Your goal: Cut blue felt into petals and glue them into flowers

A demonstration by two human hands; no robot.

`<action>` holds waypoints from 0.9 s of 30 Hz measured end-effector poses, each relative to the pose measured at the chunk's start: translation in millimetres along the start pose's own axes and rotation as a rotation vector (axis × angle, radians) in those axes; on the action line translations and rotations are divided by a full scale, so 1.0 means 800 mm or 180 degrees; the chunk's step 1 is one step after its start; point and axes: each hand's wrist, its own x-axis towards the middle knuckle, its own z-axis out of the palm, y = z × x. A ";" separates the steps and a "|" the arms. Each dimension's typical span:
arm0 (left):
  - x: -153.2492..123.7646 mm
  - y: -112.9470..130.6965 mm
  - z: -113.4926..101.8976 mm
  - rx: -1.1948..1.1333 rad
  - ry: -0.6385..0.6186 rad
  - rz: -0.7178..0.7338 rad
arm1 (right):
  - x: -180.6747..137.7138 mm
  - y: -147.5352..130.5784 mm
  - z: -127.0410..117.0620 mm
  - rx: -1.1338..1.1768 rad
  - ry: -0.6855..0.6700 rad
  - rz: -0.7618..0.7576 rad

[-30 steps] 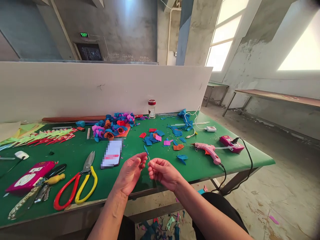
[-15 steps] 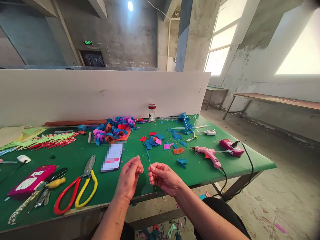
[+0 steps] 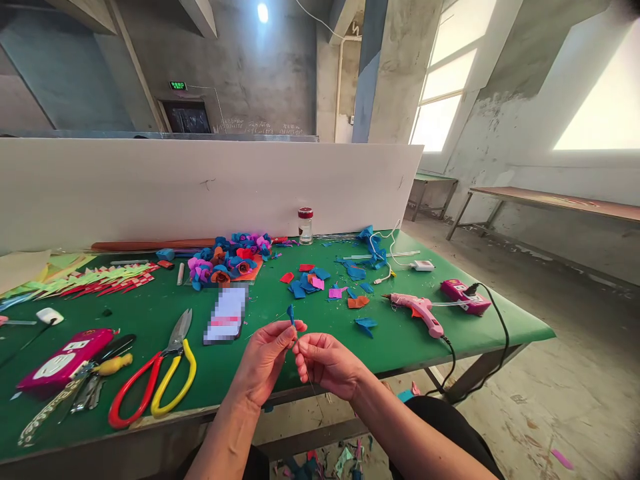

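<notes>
A small blue paper bud [image 3: 291,313] tops a thin wire [image 3: 315,393], which slants down past the table's front edge. My left hand [image 3: 267,360] pinches the base of the bud between thumb and fingers. Close beside it, my right hand [image 3: 327,363] is closed on the wire just below. The fingertips of both hands nearly meet. Beyond them lie blue, pink and red paper pieces [image 3: 309,283], and a phone [image 3: 226,317] rests to the left of my left hand.
Red-and-yellow-handled scissors [image 3: 155,380] and a magenta box [image 3: 67,360] lie at left. Paper roses [image 3: 230,260] are heaped at the back, near a red-lidded jar [image 3: 305,227]. A pink glue gun [image 3: 417,310] is at right, its cord running to a power strip [image 3: 465,298].
My left hand has moved right and now grips just under the blue bud, which sits slightly lower. My right hand stays on the wire.
</notes>
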 end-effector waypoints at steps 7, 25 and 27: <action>-0.017 0.023 -0.002 0.0225 0.0167 0.0302 | -0.009 -0.035 0.006 -0.1467 0.0340 -0.0380; -0.030 0.009 0.021 0.2441 0.0070 0.0339 | -0.053 -0.098 0.003 -0.6123 0.0261 -0.3240; -0.031 0.008 0.022 0.2492 0.0033 0.0328 | -0.053 -0.098 0.003 -0.6184 0.0233 -0.3260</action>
